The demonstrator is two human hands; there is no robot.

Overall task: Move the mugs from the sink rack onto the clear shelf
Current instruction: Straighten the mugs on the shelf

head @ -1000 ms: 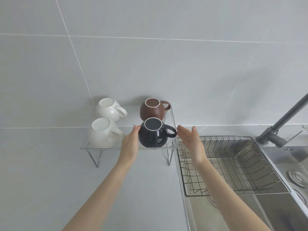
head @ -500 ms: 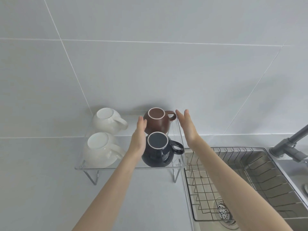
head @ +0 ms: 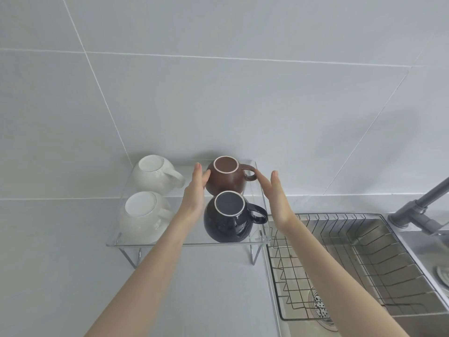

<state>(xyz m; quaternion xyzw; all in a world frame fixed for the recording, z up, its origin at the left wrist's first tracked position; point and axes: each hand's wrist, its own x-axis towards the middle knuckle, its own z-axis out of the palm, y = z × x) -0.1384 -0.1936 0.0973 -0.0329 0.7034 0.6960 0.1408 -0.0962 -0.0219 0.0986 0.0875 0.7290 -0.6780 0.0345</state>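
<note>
Several mugs stand upside down on the clear shelf [head: 189,244]: a brown mug [head: 227,183] at the back right, a black mug [head: 228,222] in front of it, and two white mugs, one at the back left [head: 155,175] and one at the front left [head: 143,217]. My left hand [head: 194,190] is flat with fingers straight, touching the brown mug's left side. My right hand [head: 277,198] is flat too, fingertips beside the brown mug's handle. Neither hand holds anything. The wire sink rack [head: 340,271] holds no mugs.
A steel sink [head: 413,244] lies to the right under the rack, with a drain [head: 320,308] showing through the wires. A grey faucet [head: 418,205] rises at the far right. A tiled wall stands directly behind the shelf.
Both hands moved away from the black mug toward the back, and now flank the brown mug. The view tilted down and closer to the shelf.
</note>
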